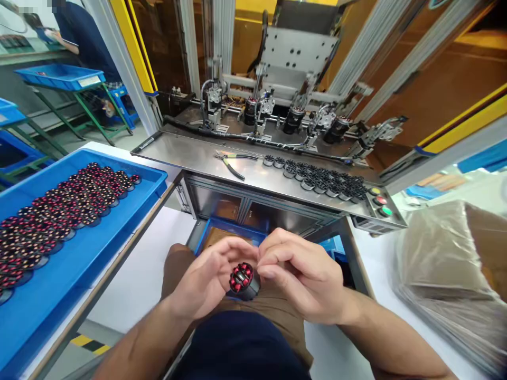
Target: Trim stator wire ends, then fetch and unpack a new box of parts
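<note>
My left hand [208,274] is curled around a small black motor stator [242,278] with red wire windings, its wound end facing up above my lap. My right hand [303,274] is at the stator's right side, thumb and forefinger pinched together close to its rim. Whatever lies between those fingertips is too small to make out. Ahead on the metal bench lie cutting pliers [233,162] with yellow and black handles, jaws pointing left.
A blue tray [154,182] on my left bears rows of wound stators [67,206]. Black stator cores [317,177] stand on the metal ledge [190,154] before a machine with clamps [214,100]. Push buttons [381,201] and a plastic-lined box [439,237] are on the right. A person [85,39] works at far left.
</note>
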The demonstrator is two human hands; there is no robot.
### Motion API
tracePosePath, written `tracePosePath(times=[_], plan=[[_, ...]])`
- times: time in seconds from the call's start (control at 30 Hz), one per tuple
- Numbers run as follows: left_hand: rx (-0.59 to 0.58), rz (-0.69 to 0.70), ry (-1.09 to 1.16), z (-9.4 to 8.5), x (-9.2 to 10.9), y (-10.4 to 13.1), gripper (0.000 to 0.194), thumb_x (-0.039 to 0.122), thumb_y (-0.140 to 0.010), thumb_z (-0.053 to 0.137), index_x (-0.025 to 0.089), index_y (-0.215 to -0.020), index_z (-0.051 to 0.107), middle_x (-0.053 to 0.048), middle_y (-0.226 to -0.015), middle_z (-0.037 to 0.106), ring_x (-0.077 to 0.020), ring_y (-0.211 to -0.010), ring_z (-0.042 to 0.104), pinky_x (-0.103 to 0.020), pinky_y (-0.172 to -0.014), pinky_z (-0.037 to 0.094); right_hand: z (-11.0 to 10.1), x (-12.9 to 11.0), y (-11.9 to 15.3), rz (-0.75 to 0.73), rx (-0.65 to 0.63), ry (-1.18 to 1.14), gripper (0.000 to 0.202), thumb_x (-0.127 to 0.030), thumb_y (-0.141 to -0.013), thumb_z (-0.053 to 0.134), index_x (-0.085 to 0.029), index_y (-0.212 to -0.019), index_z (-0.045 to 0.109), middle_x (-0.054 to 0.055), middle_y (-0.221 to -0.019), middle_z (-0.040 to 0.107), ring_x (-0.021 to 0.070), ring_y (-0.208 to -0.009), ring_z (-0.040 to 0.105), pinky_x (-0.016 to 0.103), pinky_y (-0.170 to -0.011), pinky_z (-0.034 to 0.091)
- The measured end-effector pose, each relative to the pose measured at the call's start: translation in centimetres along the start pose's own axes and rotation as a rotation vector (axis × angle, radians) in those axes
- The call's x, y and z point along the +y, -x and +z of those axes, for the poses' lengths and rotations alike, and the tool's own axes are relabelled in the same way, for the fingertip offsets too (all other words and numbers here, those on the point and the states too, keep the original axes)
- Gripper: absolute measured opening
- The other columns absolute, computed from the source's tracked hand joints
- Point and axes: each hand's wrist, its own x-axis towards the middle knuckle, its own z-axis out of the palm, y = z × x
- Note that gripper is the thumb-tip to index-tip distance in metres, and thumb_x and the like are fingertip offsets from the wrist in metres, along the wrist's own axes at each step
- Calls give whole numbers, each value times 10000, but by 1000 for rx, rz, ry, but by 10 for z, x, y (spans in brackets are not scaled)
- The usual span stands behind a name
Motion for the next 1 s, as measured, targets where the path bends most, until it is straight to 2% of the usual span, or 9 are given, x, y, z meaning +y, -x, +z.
tracePosePath(times=[0.13, 0.2, 0.33, 0.47, 0.57, 0.63, 0.7, 0.8, 1.0], plan=[[-143, -248, -45, -5, -3, 0, 447, 512, -975, 414, 129, -1110, 601, -126, -804, 750, -208, -677, 744, -240, -565, 571, -5, 1, 2, -40, -11, 3, 77, -121, -907, 605, -126, -844, 649, 53, -726, 629, 117, -677, 602, 227, -600, 533], [-47, -133, -141, -3, -4, 2, 280, 344, -955, 541, 180, -1182, 564, -83, -857, 739, -174, -685, 737, -206, -566, 562, -4, 2, 4, -28, 26, 40, 76, -109, -897, 617, -120, -832, 653, 48, -720, 627, 109, -665, 595, 220, -596, 526], [91, 150, -255, 2, -4, 3, 376, 102, -778, 741, 256, -1087, 593, -25, -1145, 624, -155, -948, 691, -238, -781, 576, 0, 4, 7, 51, 123, 22, 91, -81, -878, 632, -109, -793, 648, 41, -694, 626, 101, -649, 580, 222, -600, 507], [85, 359, -164, -1, -6, -6, 374, 280, -682, 851, 245, -981, 628, 0, -1111, 638, -195, -1191, 586, -280, -1013, 492, 1, 9, 9, 47, 130, -27, 95, -110, -888, 629, -120, -794, 642, 47, -692, 627, 113, -646, 573, 244, -584, 503], [44, 37, -79, -7, -10, -11, 507, 605, -837, 612, 153, -1063, 660, -97, -1050, 699, -233, -1026, 675, -313, -864, 572, -2, 11, 10, -37, 89, -46, 60, -102, -887, 624, -122, -837, 651, 57, -718, 641, 122, -679, 601, 245, -605, 532], [-78, -233, -22, -10, -12, -12, 603, 602, -948, 383, 78, -999, 678, -145, -854, 732, -231, -773, 729, -295, -649, 594, -4, 12, 10, -65, 72, -43, 51, -113, -889, 630, -121, -847, 657, 58, -725, 642, 122, -683, 609, 236, -595, 535], [-149, -287, -8, -11, -13, -10, 522, 505, -987, 362, 77, -1014, 659, -138, -746, 732, -215, -625, 725, -246, -517, 559, -5, 12, 10, -68, 79, -32, 45, -117, -885, 641, -121, -845, 663, 52, -721, 634, 119, -670, 603, 235, -588, 532], [-38, -80, -135, -8, -12, -6, 301, 319, -933, 579, 165, -1192, 588, -95, -896, 727, -191, -721, 738, -221, -588, 574, -4, 11, 11, -17, 134, 1, 57, -86, -869, 644, -125, -834, 666, 41, -714, 630, 112, -657, 594, 233, -589, 525], [151, 321, -336, -3, -13, -6, 437, 115, -713, 810, 281, -1066, 615, -16, -1116, 577, -170, -964, 666, -264, -795, 581, 1, 12, 11, 109, 209, 4, 122, -86, -877, 626, -150, -775, 646, 15, -666, 626, 109, -628, 581, 234, -569, 495]])
